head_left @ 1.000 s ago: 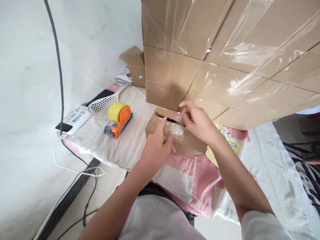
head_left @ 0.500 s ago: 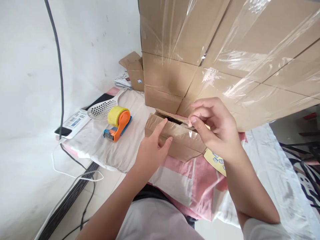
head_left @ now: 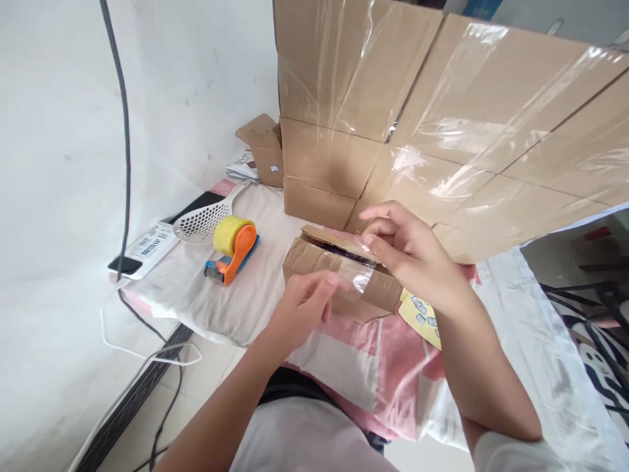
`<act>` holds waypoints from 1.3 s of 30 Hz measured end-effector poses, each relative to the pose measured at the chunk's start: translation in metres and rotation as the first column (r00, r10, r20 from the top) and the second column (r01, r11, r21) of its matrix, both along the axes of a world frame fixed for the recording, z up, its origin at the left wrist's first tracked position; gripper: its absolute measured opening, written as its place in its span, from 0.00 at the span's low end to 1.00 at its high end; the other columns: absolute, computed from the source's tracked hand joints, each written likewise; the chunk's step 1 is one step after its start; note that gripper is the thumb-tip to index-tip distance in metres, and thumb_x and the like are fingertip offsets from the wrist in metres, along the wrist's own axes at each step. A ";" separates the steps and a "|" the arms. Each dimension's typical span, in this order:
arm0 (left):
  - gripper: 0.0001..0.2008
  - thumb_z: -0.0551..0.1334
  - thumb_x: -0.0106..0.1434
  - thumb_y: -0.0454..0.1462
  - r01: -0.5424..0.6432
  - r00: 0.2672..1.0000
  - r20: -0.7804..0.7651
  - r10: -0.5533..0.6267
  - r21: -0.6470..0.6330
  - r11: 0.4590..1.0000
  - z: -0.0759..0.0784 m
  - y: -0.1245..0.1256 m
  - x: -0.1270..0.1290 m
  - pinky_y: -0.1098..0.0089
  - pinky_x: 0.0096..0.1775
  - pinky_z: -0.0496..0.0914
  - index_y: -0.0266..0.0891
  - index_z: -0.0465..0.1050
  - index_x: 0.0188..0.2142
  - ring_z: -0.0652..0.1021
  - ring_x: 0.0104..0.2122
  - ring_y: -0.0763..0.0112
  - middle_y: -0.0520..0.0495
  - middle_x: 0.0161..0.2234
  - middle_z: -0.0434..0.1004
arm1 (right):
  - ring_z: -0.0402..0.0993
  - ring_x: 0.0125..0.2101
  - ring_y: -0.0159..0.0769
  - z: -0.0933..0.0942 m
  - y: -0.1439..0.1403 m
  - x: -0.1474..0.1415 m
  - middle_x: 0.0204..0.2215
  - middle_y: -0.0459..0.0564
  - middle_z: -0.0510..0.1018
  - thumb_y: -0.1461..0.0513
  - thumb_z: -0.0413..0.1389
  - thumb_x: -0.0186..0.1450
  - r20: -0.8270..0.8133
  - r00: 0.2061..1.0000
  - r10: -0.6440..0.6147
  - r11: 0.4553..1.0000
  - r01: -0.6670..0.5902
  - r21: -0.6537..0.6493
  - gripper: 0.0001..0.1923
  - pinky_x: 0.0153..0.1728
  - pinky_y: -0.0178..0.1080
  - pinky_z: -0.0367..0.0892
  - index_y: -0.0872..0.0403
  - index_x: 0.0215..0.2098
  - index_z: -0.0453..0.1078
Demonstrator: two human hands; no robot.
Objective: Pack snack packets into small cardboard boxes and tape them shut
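Observation:
A small brown cardboard box [head_left: 314, 259] lies on the bed-like surface in front of me, its top flap lifted a little and a dark gap beneath. A strip of clear tape [head_left: 362, 278] shines along the near edge of the opening. My left hand [head_left: 308, 307], slightly blurred, is closed in a pinch at the left end of that tape, over the box's front side. Above the right end of the gap, my right hand [head_left: 410, 255] pinches the clear tape between thumb and forefinger, the other fingers curled loosely.
An orange and blue tape dispenser [head_left: 240, 252] with a yellow roll stands to the left, by a white slotted skimmer [head_left: 204, 221] and a white box [head_left: 147, 249]. Large taped cartons [head_left: 334, 157] rise behind. A yellow printed sheet [head_left: 422, 318] lies at the box's right.
My left hand has drawn back from the flap's edge and its stretched forefinger has folded into a pinch. My right hand has shifted slightly left. The tape shows more plainly over the edge.

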State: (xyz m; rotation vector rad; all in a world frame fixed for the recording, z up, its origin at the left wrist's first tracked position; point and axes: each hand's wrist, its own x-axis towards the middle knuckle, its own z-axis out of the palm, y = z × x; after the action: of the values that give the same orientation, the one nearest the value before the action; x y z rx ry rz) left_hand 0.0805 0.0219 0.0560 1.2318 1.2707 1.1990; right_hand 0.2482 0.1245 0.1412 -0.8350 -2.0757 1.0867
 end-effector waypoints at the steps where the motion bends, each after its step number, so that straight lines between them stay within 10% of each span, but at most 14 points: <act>1: 0.23 0.55 0.70 0.53 -0.013 0.999 -0.043 0.013 -0.007 1.000 0.001 0.001 0.001 0.72 0.23 0.59 0.39 0.76 0.30 0.64 0.17 0.76 0.55 0.15 0.64 | 0.70 0.28 0.32 -0.005 0.006 0.000 0.32 0.45 0.75 0.61 0.56 0.69 0.025 1.000 -0.011 1.000 0.011 0.000 0.13 0.26 0.35 0.65 0.49 0.52 0.66; 17: 0.25 0.57 0.68 0.45 -0.233 0.816 -0.565 0.124 -0.123 0.965 0.014 0.025 0.018 0.66 0.26 0.49 0.41 0.57 0.15 0.61 0.19 0.72 0.52 0.16 0.61 | 0.72 0.28 0.36 -0.055 0.050 -0.013 0.29 0.44 0.77 0.64 0.53 0.63 0.272 0.961 -0.058 0.998 0.050 0.039 0.16 0.31 0.38 0.66 0.52 0.50 0.64; 26: 0.26 0.53 0.72 0.51 -0.323 0.572 -0.820 0.016 -0.208 0.923 0.021 0.017 0.022 0.66 0.28 0.51 0.41 0.76 0.23 0.74 0.27 0.62 0.45 0.24 0.75 | 0.75 0.34 0.36 -0.061 0.041 -0.010 0.39 0.46 0.80 0.65 0.55 0.66 0.467 0.873 -0.142 0.961 0.008 0.277 0.20 0.35 0.38 0.64 0.49 0.56 0.64; 35: 0.28 0.52 0.71 0.54 -0.376 0.507 -0.859 0.077 -0.139 0.916 0.014 0.015 0.024 0.66 0.29 0.51 0.42 0.80 0.26 0.74 0.26 0.62 0.44 0.23 0.75 | 0.70 0.51 0.55 -0.064 0.025 -0.022 0.39 0.53 0.79 0.62 0.58 0.66 0.460 0.802 -0.382 0.901 0.213 0.378 0.41 0.46 0.51 0.70 0.51 0.73 0.48; 39: 0.27 0.55 0.70 0.54 -0.393 0.509 -0.850 0.136 -0.088 0.915 0.009 0.016 0.023 0.66 0.28 0.51 0.42 0.78 0.23 0.73 0.25 0.63 0.44 0.21 0.73 | 0.65 0.57 0.63 -0.061 0.046 -0.021 0.55 0.62 0.68 0.54 0.69 0.55 0.491 0.711 -0.504 0.860 0.359 0.362 0.55 0.51 0.58 0.68 0.49 0.74 0.48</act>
State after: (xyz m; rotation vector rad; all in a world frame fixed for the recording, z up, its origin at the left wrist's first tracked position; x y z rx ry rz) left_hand 0.1035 0.0380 0.0653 1.4827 2.3378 0.5349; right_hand 0.2272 0.1705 0.0804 -1.5762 -2.2312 0.3173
